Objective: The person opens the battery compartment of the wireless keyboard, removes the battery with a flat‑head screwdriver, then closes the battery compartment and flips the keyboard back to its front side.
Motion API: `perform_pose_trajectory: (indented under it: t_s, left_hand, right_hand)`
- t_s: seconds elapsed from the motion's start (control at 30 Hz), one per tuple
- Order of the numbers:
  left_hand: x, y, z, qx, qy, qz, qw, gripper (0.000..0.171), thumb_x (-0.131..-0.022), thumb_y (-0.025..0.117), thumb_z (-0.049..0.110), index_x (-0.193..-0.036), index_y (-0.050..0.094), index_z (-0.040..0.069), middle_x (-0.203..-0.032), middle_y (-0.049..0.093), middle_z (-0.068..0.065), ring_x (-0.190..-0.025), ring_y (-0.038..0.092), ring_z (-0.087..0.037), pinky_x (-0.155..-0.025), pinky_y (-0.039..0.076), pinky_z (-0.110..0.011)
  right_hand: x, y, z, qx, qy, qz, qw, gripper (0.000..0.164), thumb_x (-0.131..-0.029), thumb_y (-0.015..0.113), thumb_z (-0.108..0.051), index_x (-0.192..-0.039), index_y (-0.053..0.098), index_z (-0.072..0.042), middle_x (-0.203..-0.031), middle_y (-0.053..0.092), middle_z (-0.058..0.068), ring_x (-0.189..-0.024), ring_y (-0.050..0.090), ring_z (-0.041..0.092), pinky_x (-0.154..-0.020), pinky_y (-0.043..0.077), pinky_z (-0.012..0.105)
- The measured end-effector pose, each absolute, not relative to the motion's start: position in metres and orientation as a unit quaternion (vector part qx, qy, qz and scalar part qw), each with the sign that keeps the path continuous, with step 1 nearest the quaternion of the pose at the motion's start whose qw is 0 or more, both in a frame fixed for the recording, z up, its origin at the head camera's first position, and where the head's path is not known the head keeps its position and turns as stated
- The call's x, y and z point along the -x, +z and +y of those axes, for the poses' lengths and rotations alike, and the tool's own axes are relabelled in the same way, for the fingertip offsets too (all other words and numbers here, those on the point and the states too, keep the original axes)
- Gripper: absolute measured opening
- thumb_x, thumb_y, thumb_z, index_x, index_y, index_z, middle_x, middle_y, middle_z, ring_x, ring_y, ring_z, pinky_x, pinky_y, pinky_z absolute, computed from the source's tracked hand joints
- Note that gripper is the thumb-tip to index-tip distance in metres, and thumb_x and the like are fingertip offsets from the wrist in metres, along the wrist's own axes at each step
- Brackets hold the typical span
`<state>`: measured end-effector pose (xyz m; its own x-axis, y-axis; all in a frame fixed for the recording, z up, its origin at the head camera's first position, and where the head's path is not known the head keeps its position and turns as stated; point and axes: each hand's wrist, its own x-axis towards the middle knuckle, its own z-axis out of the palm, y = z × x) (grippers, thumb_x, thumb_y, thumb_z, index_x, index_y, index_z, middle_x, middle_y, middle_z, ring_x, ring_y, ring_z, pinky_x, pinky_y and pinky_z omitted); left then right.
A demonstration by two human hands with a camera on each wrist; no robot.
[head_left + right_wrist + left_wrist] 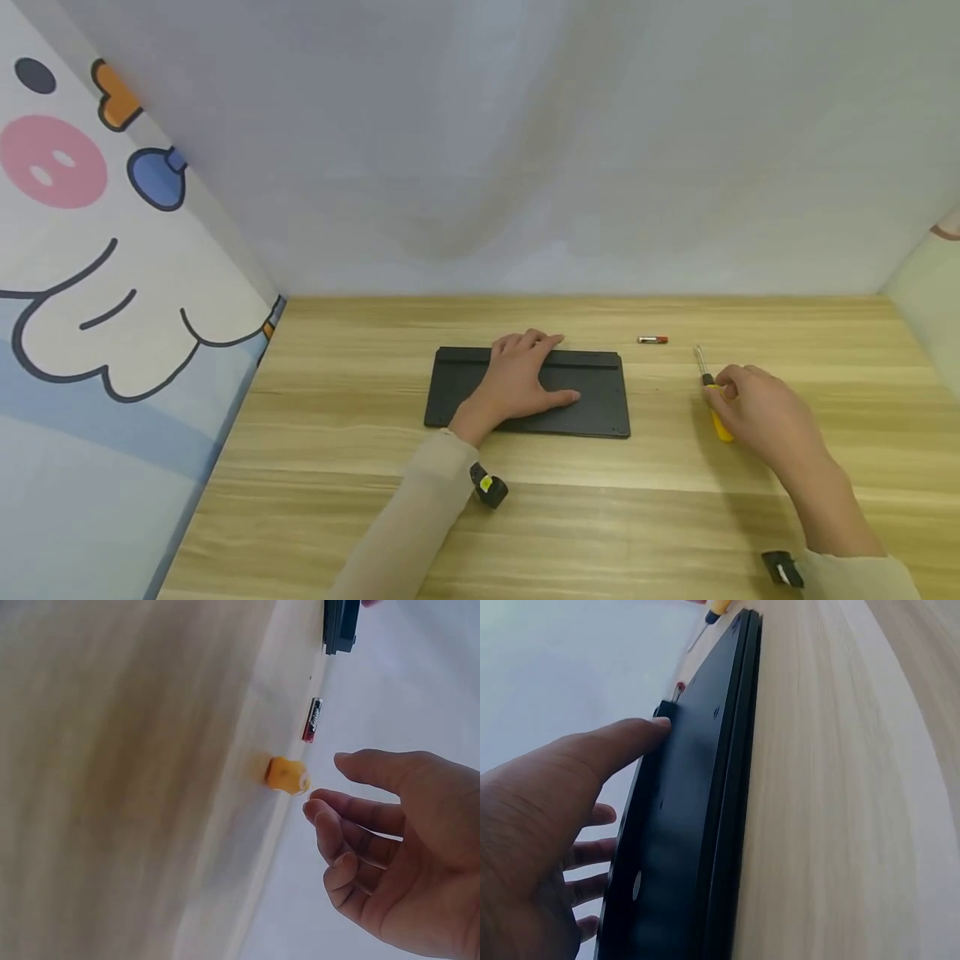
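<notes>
A flat black keyboard (592,408), underside up, lies on the wooden table. My left hand (517,383) rests across its middle with fingers spread toward the far edge. In the left wrist view the left thumb (634,739) lies straight along the keyboard's raised strip. To the right, a screwdriver (722,427) with a yellow and black handle lies with its metal tip pointing away from me. Over its handle hovers my right hand (765,412). In the right wrist view, thumb and forefinger stand apart, just short of the yellow handle (285,775), with nothing between them.
A small battery (652,340) with a red end lies between keyboard and screwdriver, toward the back of the table (600,517). A pale wall (525,167) rises behind the table, and a cartoon-printed panel (150,275) stands along its left side.
</notes>
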<state>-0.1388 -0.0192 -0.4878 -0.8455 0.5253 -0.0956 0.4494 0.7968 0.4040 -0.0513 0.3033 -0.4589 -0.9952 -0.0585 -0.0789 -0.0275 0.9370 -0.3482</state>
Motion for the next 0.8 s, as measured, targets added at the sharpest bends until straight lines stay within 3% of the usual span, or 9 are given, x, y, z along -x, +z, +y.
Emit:
perform_pose_trajectory:
  t_s: [0.17, 0.33, 0.47, 0.6, 0.8]
  left_hand:
    - [0.137, -0.487, -0.004, -0.269, 0.171, 0.943, 0.1, 0.09, -0.085, 0.069, 0.069, -0.158, 0.038, 0.026, -0.149, 0.048, -0.001, -0.145, 0.042, -0.029, -0.125, 0.029, -0.053]
    - [0.134, -0.489, 0.006, -0.282, 0.16, 0.941, 0.097, 0.097, -0.082, 0.069, 0.074, -0.16, 0.035, 0.025, -0.151, 0.046, 0.0, -0.147, 0.04, -0.028, -0.125, 0.03, -0.052]
    - [0.132, -0.49, 0.013, -0.289, 0.152, 0.94, 0.097, 0.105, -0.079, 0.068, 0.078, -0.161, 0.032, 0.024, -0.154, 0.044, -0.001, -0.148, 0.039, -0.026, -0.126, 0.029, -0.052]
    - [0.129, -0.49, 0.019, -0.297, 0.135, 0.94, 0.096, 0.113, -0.075, 0.067, 0.083, -0.163, 0.028, 0.023, -0.156, 0.041, -0.001, -0.148, 0.038, -0.022, -0.127, 0.027, -0.051]
    - [0.125, -0.488, 0.03, -0.306, 0.106, 0.941, 0.092, 0.122, -0.07, 0.066, 0.088, -0.163, 0.025, 0.021, -0.159, 0.038, -0.002, -0.149, 0.037, -0.02, -0.128, 0.025, -0.05]
  right_hand:
    - [0.051, -0.464, 0.308, 0.017, -0.174, 0.982, 0.066, 0.041, -0.1, 0.061, -0.026, -0.111, 0.066, 0.013, -0.1, 0.069, 0.03, -0.086, 0.067, 0.041, -0.074, 0.056, 0.056]
    - [0.05, -0.469, 0.312, 0.014, -0.183, 0.98, 0.078, 0.038, -0.099, 0.063, -0.024, -0.108, 0.065, 0.013, -0.093, 0.071, 0.025, -0.074, 0.064, 0.027, -0.064, 0.054, 0.043]
    - [0.051, -0.471, 0.313, 0.014, -0.196, 0.977, 0.088, 0.034, -0.1, 0.062, -0.023, -0.105, 0.065, 0.011, -0.084, 0.074, 0.015, -0.067, 0.059, 0.018, -0.058, 0.046, 0.031]
    - [0.051, -0.472, 0.312, 0.018, -0.201, 0.975, 0.092, 0.032, -0.101, 0.062, -0.021, -0.105, 0.065, 0.01, -0.076, 0.072, 0.006, -0.062, 0.055, 0.013, -0.056, 0.041, 0.027]
    - [0.05, -0.471, 0.309, 0.019, -0.198, 0.976, 0.091, 0.027, -0.1, 0.063, -0.02, -0.096, 0.064, 0.007, -0.07, 0.064, 0.004, -0.06, 0.05, 0.014, -0.054, 0.039, 0.026]
